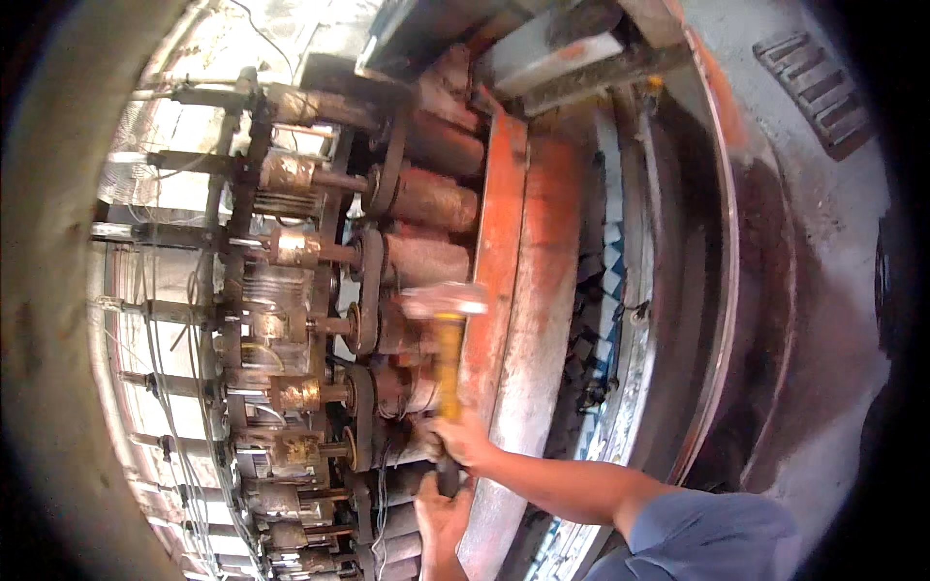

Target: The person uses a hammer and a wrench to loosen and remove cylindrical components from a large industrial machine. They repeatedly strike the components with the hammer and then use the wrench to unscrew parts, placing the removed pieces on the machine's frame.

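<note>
I hold a hammer with a yellow handle (448, 358) upright against a rusty machine. Its pale head (444, 300) is blurred and sits beside the orange frame plate (504, 242). My right hand (461, 438), on a forearm reaching in from the lower right with a blue sleeve, grips the lower part of the handle. My left hand (441, 515) comes up from the bottom edge and wraps the handle's black end (447, 477). Just left of the hammer are rusty rollers (431, 198) and dark gear wheels (369, 281).
The machine fills the view: a column of shafts and brass-coloured bushings (291, 247) with thin wires (160, 387) at the left, and a large curved metal ring (722, 242) at the right. Blue and white patterned material (612, 261) runs between the frame and the ring. Grey concrete (833, 223) lies beyond.
</note>
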A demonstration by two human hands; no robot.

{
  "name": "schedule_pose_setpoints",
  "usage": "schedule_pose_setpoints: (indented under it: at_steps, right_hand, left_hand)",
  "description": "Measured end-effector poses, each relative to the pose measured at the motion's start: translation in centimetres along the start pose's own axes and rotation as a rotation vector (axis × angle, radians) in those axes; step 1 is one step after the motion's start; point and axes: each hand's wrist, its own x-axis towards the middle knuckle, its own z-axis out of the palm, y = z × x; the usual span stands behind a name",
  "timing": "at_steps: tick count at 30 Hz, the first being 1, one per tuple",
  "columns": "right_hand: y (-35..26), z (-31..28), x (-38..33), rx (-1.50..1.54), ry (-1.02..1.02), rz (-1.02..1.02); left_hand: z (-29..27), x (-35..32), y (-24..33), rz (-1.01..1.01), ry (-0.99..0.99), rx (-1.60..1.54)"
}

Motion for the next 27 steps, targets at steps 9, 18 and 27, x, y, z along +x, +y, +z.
schedule_pose_setpoints:
  at_steps: [9, 18, 27]
  right_hand:
    - [-9.1, -22.3, -6.0, -1.185, 0.453, -0.283]
    - [-24.9, -19.7, -23.5, -1.931, 0.223, -0.390]
    - [-29.3, -10.0, -23.7, -1.909, 0.009, -0.159]
  left_hand:
    - [17.9, 3.2, 5.1, -0.320, -0.603, -0.484]
    - [33.1, 5.3, -0.7, 0.055, -0.667, -0.326]
    - [33.6, -2.1, 2.2, 0.132, -0.480, -0.406]
